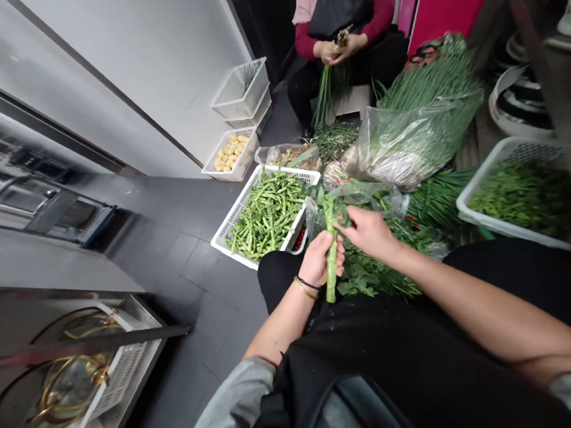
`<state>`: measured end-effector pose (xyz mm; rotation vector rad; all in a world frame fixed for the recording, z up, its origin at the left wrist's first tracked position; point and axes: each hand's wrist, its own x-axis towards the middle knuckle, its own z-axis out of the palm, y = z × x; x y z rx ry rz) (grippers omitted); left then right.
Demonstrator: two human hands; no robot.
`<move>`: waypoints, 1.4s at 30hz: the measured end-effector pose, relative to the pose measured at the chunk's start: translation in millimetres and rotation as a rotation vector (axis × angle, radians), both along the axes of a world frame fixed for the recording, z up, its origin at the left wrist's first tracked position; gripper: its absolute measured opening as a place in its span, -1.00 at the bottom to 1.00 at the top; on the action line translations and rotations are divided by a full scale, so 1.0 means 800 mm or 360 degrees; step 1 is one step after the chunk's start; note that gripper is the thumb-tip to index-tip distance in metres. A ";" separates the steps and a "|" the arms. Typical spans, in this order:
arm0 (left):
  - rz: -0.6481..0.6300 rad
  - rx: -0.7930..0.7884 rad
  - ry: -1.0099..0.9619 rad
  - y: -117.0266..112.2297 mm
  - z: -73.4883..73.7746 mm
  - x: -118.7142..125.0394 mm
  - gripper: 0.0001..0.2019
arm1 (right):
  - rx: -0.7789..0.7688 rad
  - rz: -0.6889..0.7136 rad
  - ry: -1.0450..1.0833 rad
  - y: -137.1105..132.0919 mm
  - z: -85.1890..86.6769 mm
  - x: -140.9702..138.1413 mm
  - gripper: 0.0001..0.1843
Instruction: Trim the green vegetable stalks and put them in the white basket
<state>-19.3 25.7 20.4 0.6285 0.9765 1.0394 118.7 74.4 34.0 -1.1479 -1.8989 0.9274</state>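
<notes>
My left hand (319, 258) is wrapped round a thick green vegetable stalk (331, 271), held upright over my lap. My right hand (370, 233) pinches the leafy top of that same stalk (330, 208). Just beyond the hands sits a white basket (230, 219) filled with cut green stems. Leafy trimmings (370, 278) lie on my black apron beside the stalk.
Another person sits opposite, both hands on a bunch of green stems (333, 78). A plastic bag of chives (412, 135), a white basket of greens (522, 188) at right, small baskets (233, 153) by the steel wall, and a trolley (40, 209) at left.
</notes>
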 end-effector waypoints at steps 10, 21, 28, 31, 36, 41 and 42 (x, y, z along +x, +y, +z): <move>-0.0522 -0.0197 -0.0278 -0.008 0.008 -0.020 -0.47 | -0.1020 0.0585 0.0742 0.018 -0.006 0.015 -0.56; 0.0166 -0.0107 -0.0115 -0.012 -0.009 0.027 -0.60 | 0.0346 0.0039 -0.0075 -0.028 -0.023 0.014 -0.68; -0.0006 -0.0250 -0.0345 0.004 0.004 -0.001 -0.64 | -0.0387 0.0196 0.0424 -0.039 -0.005 0.041 -0.69; -0.0098 -0.0108 -0.0143 -0.002 0.002 0.003 -0.64 | -0.0786 0.0130 0.0579 -0.012 0.006 0.040 -0.61; 0.0105 0.0124 0.0303 -0.013 -0.010 0.020 -0.64 | -0.0666 -0.0044 0.0348 0.007 -0.003 0.014 -0.54; -0.0092 -0.0295 -0.0362 -0.010 -0.007 0.011 -0.66 | 0.0259 0.0118 0.0246 -0.016 -0.013 0.013 -0.69; -0.0137 -0.0315 -0.0474 -0.010 -0.006 0.009 -0.68 | 0.0272 0.0157 0.0284 -0.019 -0.012 0.018 -0.69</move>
